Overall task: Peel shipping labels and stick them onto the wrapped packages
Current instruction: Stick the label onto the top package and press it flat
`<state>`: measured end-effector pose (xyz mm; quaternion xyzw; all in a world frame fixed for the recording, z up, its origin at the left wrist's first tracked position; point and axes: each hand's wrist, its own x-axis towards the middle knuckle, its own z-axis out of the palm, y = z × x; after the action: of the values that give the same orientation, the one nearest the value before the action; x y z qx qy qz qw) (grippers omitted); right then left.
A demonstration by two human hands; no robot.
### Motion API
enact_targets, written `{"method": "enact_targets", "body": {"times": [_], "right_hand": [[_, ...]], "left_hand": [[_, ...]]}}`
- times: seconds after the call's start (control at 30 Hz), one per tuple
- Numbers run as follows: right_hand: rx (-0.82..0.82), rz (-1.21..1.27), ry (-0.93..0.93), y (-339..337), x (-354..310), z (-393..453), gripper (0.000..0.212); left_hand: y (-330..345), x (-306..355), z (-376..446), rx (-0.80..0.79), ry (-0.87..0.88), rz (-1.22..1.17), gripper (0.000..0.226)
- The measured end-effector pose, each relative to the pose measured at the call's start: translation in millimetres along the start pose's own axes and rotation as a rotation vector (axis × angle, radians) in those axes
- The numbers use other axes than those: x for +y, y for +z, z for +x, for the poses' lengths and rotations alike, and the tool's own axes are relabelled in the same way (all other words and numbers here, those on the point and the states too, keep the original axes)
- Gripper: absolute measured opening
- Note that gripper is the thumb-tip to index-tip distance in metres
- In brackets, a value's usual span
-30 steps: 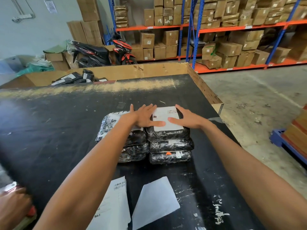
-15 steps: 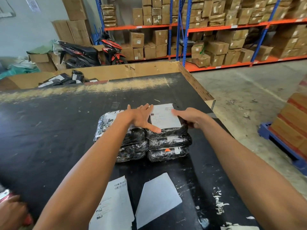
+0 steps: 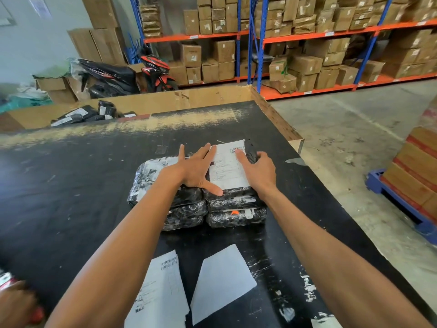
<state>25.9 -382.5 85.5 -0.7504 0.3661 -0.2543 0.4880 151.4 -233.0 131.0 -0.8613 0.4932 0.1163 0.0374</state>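
Both arms reach straight forward over the black table (image 3: 71, 209) to 2 stacks of wrapped packages (image 3: 236, 209). The left hand (image 3: 194, 169) lies flat, fingers spread and straight, its thumb pressing the near left corner of the shipping label (image 3: 227, 166) on the top package of the right stack. The right hand (image 3: 259, 169) rests on the label's right edge, forefinger straight on the paper, the other fingers curled over the package's far side. Label sheets (image 3: 163, 294) lie nearer on the table.
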Motion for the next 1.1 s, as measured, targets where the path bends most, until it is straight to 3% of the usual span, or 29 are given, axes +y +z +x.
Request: {"method": "enact_targets", "body": {"times": [0.2,0.33,0.47,0.57,0.67,0.77,0.9,1.1], "right_hand": [[-0.227,0.448,0.224,-14.2,17.0,20.6,0.072],[-0.364,0.649,0.421,-29.4,24.9,37.6,0.075],[-0.498,0.884,0.576,-47.5,45.9,47.8,0.063],[-0.45,0.893,0.581,-73.8,76.9,58.2,0.058],[-0.293,0.868,0.557,-100.1,109.4,69.9,0.044],[-0.172,0.75,0.528,-119.9,136.4,77.8,0.035],[-0.107,0.54,0.398,-132.2,156.3,96.0,0.045],[-0.254,0.226,0.308,-132.5,159.3,131.2,0.044]], "left_hand": [[-12.8,14.1,-6.4,0.037,0.104,-0.293,0.13],[-23.2,32.1,-4.8,0.066,-0.002,-0.641,0.125],[-20.8,66.7,1.5,0.203,-0.058,-0.818,0.093],[4.0,89.4,14.0,0.223,-0.048,-0.88,0.073],[45.6,92.1,36.2,0.109,-0.132,-0.568,0.069],[73.0,95.5,52.3,0.179,-0.215,-0.188,0.068],[76.8,99.1,52.6,0.234,-0.216,-0.144,0.067],[80.4,106.7,53.0,0.258,-0.286,-0.061,0.065]]}}
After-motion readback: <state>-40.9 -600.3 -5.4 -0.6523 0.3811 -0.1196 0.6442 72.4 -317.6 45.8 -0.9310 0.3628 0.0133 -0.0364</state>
